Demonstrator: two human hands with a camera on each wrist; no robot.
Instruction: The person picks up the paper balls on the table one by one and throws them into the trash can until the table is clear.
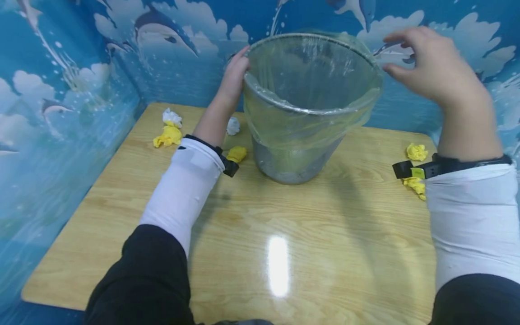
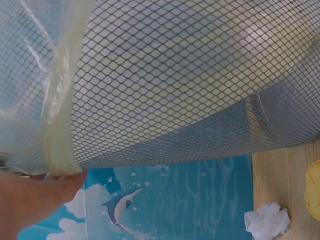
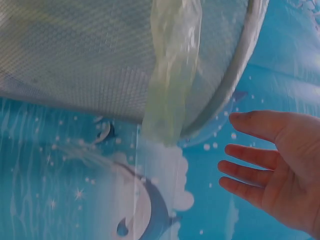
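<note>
Staged recording booth, dolphin-print backdrop walls [image 1: 61, 90], small wooden table [image 1: 308, 234]

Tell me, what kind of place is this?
Probably a small staged booth rather than a home: dolphin-print walls closely surround a wooden table, which carries only a bag-lined mesh bin and crumpled paper balls.

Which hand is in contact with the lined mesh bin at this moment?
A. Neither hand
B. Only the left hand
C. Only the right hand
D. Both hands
B. The left hand rests on the bag-covered rim of the mesh bin, while the right hand hovers beside the rim with fingers spread and a clear gap to the bin in the right wrist view.
</note>
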